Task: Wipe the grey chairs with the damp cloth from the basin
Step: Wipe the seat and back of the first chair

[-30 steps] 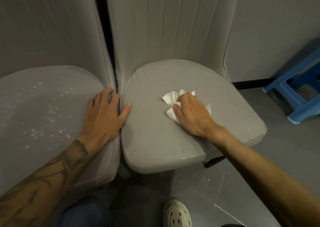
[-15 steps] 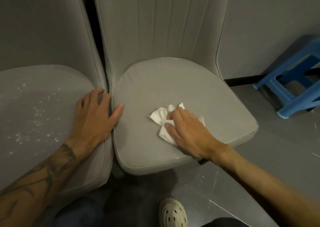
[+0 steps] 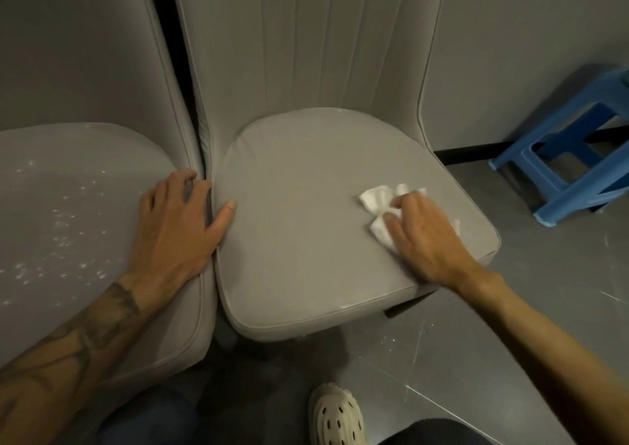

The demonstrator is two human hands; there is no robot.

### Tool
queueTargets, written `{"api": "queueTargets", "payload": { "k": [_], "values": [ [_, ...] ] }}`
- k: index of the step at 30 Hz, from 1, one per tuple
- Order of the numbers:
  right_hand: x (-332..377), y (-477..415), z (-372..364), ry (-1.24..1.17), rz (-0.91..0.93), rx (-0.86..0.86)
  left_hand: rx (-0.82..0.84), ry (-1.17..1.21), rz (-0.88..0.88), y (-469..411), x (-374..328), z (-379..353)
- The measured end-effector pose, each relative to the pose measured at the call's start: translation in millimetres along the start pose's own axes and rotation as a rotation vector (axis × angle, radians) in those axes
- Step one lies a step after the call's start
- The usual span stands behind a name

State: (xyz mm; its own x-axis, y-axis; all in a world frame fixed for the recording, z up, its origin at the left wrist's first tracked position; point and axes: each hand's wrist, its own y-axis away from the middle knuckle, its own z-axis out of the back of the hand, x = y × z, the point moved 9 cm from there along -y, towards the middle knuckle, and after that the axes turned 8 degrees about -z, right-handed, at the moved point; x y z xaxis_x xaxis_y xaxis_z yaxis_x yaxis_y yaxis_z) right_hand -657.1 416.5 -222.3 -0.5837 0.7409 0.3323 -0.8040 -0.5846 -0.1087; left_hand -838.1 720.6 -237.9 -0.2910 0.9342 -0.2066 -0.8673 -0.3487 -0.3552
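Half the cloth (image 3: 377,199) lies pressed under the right grip (image 3: 427,240).

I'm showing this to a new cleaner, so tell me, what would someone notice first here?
First, the right hand pressing a crumpled white cloth onto the right chair's seat, near its right edge. Next, the white specks scattered over the left chair's seat, where the left hand rests at the inner edge. A blue stool stands on the floor at far right.
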Motion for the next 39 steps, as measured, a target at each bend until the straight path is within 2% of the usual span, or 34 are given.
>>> {"api": "queueTargets", "payload": {
  "k": [2, 3, 7, 9, 12, 14, 16, 20, 24, 25, 30, 33, 35, 37, 39],
  "values": [
    [-26.4, -6.1, 11.6, 0.006, -0.13, -0.052, -0.012, -0.014, -0.004, 0.2, 1.4, -1.4],
    [-21.8, -3.8, 10.3, 0.02, -0.128, -0.08, -0.019, -0.019, -0.004, 0.1, 1.6, -1.4],
    [40.9, 28.4, -20.0, -0.012, 0.079, -0.043, -0.019, -0.015, -0.005, -0.2, 2.4, -2.5],
    [40.0, 28.9, -16.1, -0.015, 0.11, -0.014, -0.007, -0.004, -0.005, -0.2, 2.0, -3.1],
    [0.1, 11.1, 6.4, -0.039, -0.069, -0.035, -0.011, -0.008, 0.0, 0.5, 1.4, -0.8],
    [0.8, 14.6, 9.7, -0.014, -0.122, -0.093, -0.009, -0.013, 0.003, 1.0, 0.9, 0.3],
    [39.9, 31.9, -8.6, -0.027, -0.034, -0.071, 0.002, -0.005, 0.008, 1.2, 0.2, 0.6],
    [102.6, 57.4, -34.6, -0.05, 0.25, 0.094, 0.04, 0.016, 0.026, 1.1, -0.2, 0.4],
    [78.5, 40.1, -16.4, -0.083, 0.092, 0.07, 0.051, 0.01, 0.031, 1.6, -0.1, 0.8],
    [88.2, 45.2, -18.5, -0.058, 0.103, 0.064, 0.045, 0.011, 0.03, 1.5, -0.2, 1.1],
    [174.9, 81.8, -48.5, 0.007, 0.488, 0.182, 0.03, 0.01, 0.039, 1.2, 0.6, 1.3],
    [155.7, 56.9, -41.1, -0.039, 0.396, 0.189, 0.021, 0.017, 0.041, 1.3, 1.0, 2.7],
    [148.8, 51.3, -38.5, -0.009, 0.32, 0.116, 0.023, 0.019, 0.048, 1.9, 1.1, 2.6],
    [168.4, 61.8, -43.7, 0.054, 0.389, 0.048, 0.031, 0.019, 0.046, 1.1, -0.1, 2.2],
    [191.6, 76.4, -51.5, 0.05, 0.523, 0.062, 0.053, 0.017, 0.042, -0.3, -1.4, 1.2]
  ]
}}
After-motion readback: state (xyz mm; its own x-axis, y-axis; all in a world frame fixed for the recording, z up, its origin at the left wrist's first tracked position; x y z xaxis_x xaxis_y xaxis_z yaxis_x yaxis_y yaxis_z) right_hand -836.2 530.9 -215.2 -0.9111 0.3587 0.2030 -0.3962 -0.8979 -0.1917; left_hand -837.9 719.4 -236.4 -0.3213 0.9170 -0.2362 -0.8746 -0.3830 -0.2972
